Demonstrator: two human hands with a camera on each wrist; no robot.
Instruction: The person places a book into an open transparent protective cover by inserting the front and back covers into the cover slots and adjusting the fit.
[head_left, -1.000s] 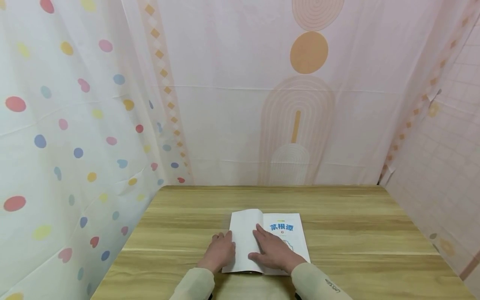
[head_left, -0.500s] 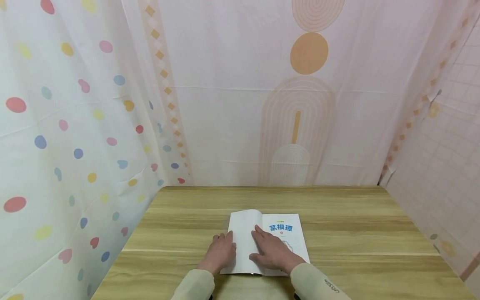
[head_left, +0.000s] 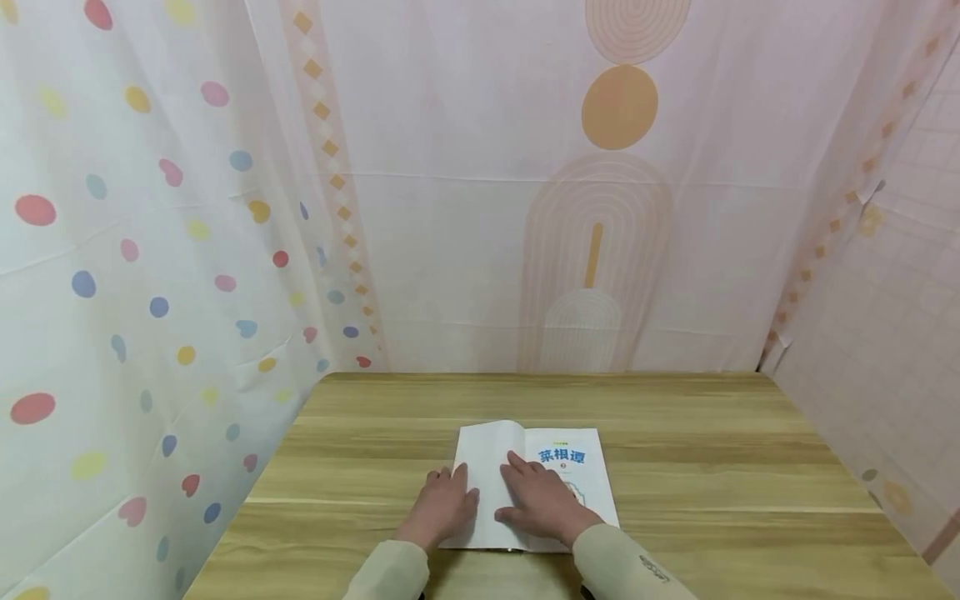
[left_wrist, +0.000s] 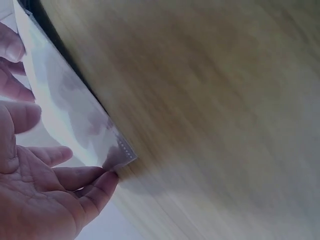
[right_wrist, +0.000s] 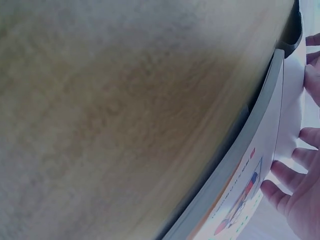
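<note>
Pressing flat, both hands, left hand (head_left: 442, 502) and right hand (head_left: 542, 502), rest open-fingered on the book (head_left: 577, 467).

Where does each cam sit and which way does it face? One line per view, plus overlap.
Head: worn on the head, facing forward and down at the wooden table, the book and patterned curtains; both forearms show, left hand and right hand.
Left wrist: beside the left hand, looking along the tabletop at the opened cover's corner; palm and fingers show.
Right wrist: beside the right hand, looking low across the table at the book's edge; only fingers show.
Shared: all three see book and table.
</note>
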